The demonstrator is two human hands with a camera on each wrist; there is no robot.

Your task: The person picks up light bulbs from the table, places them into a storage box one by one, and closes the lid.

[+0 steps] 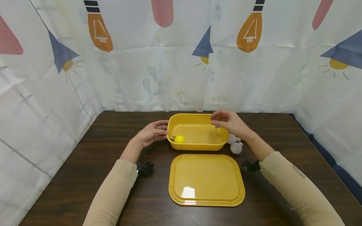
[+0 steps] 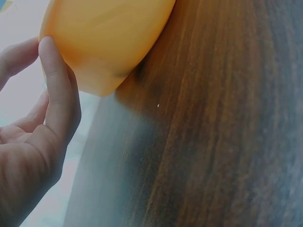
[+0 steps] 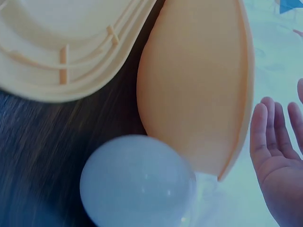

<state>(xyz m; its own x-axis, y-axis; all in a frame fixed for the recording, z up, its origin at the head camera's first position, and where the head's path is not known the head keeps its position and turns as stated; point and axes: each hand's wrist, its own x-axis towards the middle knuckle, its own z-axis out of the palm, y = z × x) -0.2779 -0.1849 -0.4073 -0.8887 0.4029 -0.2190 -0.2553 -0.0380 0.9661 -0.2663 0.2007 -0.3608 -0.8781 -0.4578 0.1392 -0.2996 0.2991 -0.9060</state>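
Note:
A yellow plastic box [image 1: 198, 146] stands at the far middle of the table, its inside facing up. Inside, near the left end, lies a small yellow light bulb [image 1: 179, 139]. My left hand [image 1: 151, 133] is at the box's left end, fingertips touching the rim; the left wrist view shows its thumb [image 2: 57, 80] against the wall. Over the box's right rim hovers my right hand [image 1: 227, 121], fingers loosely bent and holding nothing. Beside the box's right end, under the right forearm, lie white bulbs [image 1: 236, 148]; one white bulb [image 3: 137, 182] looms large in the right wrist view.
A flat yellow lid [image 1: 207, 180] lies on the dark wooden table [image 1: 152, 201] in front of the box. Behind the table hangs a printed white curtain [image 1: 175, 78]. Dark straps [image 1: 145, 168] circle the wrists.

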